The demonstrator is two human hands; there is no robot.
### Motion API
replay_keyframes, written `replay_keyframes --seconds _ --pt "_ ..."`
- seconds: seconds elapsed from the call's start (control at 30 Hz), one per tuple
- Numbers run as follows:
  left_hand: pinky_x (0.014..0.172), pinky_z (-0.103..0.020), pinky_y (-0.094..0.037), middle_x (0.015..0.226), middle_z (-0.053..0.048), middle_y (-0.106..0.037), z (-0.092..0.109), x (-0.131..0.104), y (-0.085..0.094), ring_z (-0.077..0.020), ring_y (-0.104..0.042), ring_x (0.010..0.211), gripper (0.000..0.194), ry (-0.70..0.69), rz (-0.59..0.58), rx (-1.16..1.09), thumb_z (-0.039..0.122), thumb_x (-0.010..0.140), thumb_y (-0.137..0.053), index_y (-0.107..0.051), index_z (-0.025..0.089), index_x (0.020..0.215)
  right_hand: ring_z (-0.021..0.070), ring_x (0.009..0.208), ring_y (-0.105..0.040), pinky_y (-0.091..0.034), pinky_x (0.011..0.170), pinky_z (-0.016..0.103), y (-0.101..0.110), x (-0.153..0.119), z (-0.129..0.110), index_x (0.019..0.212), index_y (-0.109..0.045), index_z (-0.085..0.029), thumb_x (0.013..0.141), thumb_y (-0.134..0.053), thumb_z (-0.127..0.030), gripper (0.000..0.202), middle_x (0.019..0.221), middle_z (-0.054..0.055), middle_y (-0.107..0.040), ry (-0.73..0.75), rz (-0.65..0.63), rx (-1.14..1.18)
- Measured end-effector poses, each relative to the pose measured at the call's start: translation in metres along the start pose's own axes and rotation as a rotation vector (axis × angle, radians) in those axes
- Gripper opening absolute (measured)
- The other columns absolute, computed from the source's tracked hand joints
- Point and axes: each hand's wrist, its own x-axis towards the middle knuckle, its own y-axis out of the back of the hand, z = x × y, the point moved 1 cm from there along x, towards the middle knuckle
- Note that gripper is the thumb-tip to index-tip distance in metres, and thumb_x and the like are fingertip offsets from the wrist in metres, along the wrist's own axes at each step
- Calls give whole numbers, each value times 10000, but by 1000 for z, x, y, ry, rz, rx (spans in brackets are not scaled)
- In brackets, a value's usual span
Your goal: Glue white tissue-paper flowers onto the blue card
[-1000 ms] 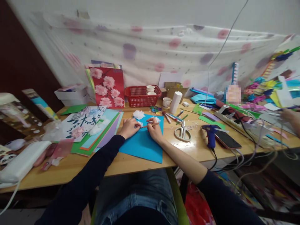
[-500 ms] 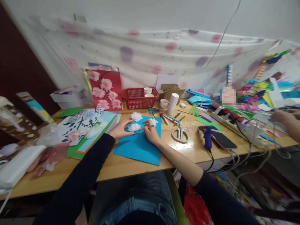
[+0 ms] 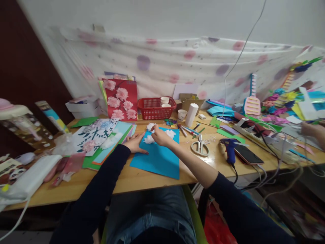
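Observation:
A blue sheet of paper (image 3: 157, 162) lies on the table in front of me, with several white fluffy flowers (image 3: 149, 139) at its upper part. My left hand (image 3: 135, 143) rests with fingers spread at the sheet's left edge, the thumb on the blue paper. Over the flowers is my right hand (image 3: 160, 136), its fingers closed together beside the upper left flower (image 3: 150, 126). Whatever is between those fingers is too small to make out.
White-handled scissors (image 3: 200, 148), a blue glue gun (image 3: 230, 150) and a phone (image 3: 248, 154) lie to the right. Behind stand a red basket (image 3: 152, 113) and a white roll (image 3: 191, 115). Papers (image 3: 87, 137) cover the left. Another person's hand (image 3: 313, 132) is at far right.
My left hand has come away from the flowers and flattened at the sheet's left edge. My right hand has shifted up and left onto the flowers. The view has turned slightly left.

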Motion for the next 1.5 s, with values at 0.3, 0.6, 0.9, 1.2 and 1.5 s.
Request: replay_keyframes --seconds 0.3,0.6,0.9,1.2,1.5 --pt "1133 -648 -176 1598 -171 -322 -2 4 -5 -415 -208 1488 1251 -24 22 -52 626 559 -805 -152 312 1579 158 443 -399 -317 460 268 20 -21 30 955 -486 -243 704 -418 -242 260 490 -92 -395 -82 336 410" --pt "1067 -371 -401 1383 -77 -617 -49 -10 44 -269 -544 1291 502 180 416 -75 471 875 -553 -605 251 1323 110 329 -278 -231 373 243 21 -13 47 840 -505 -238 676 -527 -322 185 357 -125 -313 -140 430 834" --pt "960 -533 -391 1029 -118 -762 -100 -20 51 -399 -601 1124 181 557 556 -48 383 759 -684 -761 219 762 95 311 -271 -241 370 245 10 -14 46 819 -577 -207 713 -650 -393 226 331 -111 -346 -232 317 1001" --pt "920 -446 -451 968 -70 -776 -106 -16 48 -306 -674 1017 173 487 591 -234 349 792 -637 -748 217 806 93 323 -277 -250 378 242 9 -15 44 831 -564 -214 731 -671 -401 238 352 -117 -342 -266 243 1040" --pt "796 -313 -563 910 -73 -783 -115 -10 40 -216 -735 858 476 350 645 -454 138 712 -601 -629 142 1187 97 342 -286 -257 389 245 10 -16 44 821 -568 -212 712 -688 -407 254 358 -115 -342 -277 234 1052"
